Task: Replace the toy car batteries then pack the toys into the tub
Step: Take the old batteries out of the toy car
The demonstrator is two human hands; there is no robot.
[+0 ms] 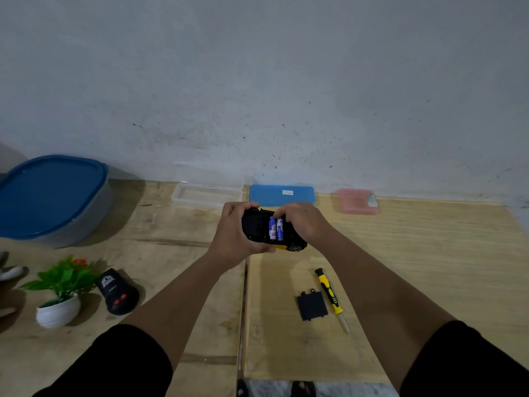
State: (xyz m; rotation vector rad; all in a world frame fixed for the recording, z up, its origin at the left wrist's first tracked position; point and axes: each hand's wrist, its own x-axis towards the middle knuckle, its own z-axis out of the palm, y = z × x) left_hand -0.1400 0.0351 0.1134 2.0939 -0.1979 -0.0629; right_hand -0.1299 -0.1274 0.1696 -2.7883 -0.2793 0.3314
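At frame centre the left hand (232, 233) grips the upturned toy car (257, 224) while the right hand (303, 222) pinches the batteries (276, 228) in its open bay; a slipped cell could spring out. From the left: lidded blue tub (51, 196), contents hidden; an open clear box (206, 193), seemingly bare; closed blue case (282, 194) and pink case (356, 201)

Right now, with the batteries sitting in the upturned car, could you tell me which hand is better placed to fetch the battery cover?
Probably the right hand. The battery cover lies beside the screwdriver, on the right arm's side. The left hand grips the toy car, steadying it with the batteries exposed.
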